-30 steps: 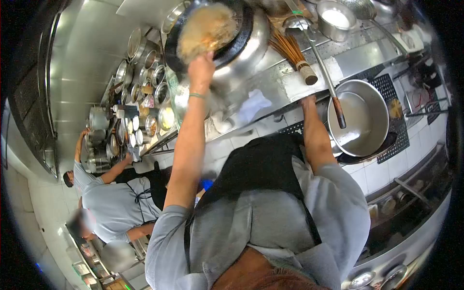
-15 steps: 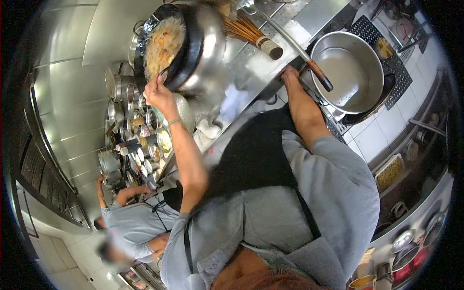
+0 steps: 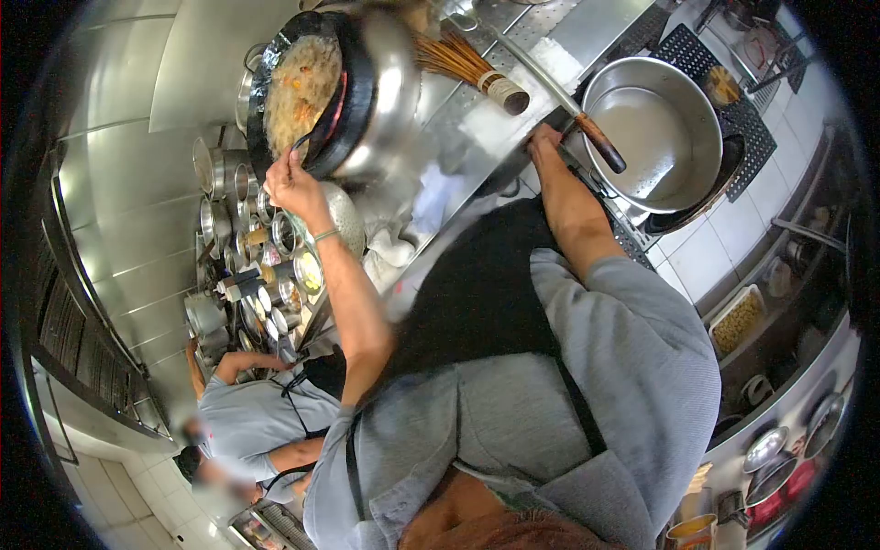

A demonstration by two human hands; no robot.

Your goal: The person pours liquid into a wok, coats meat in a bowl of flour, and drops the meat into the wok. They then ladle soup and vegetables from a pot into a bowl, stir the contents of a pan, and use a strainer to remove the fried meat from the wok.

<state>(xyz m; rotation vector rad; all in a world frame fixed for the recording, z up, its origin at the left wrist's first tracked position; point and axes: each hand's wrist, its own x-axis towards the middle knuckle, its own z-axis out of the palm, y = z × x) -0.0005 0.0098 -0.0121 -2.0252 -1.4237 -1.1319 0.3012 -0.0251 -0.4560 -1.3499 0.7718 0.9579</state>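
Note:
My left hand point(image 3: 295, 188) is closed round the handle of a dark wok point(image 3: 316, 160). The wok leans on the stove, and bubbling, pale food with orange pieces point(image 3: 307, 82) fills its bowl. A red glow shows beside the wok's near rim. My right hand point(image 3: 544, 139) is at the front edge of the steel counter point(image 3: 440, 137), its fingers mostly hidden. Close to it lies a long metal utensil with a wooden handle point(image 3: 600, 142), which reaches over the rim of a large pot point(image 3: 715, 128). A bamboo wok brush point(image 3: 504, 93) lies on the counter.
Cloudy liquid lies in the large pot. Several steel bowls and containers point(image 3: 215, 220) crowd the left side. A crumpled white cloth point(image 3: 390, 247) is by the counter edge. Two people point(image 3: 266, 417) in grey shirts stand at lower left. Shelves with pans point(image 3: 765, 449) line the right.
The wok has shifted in its tilt, and a red glow now shows at its near side. My left hand stays on its handle. My right hand has hardly moved.

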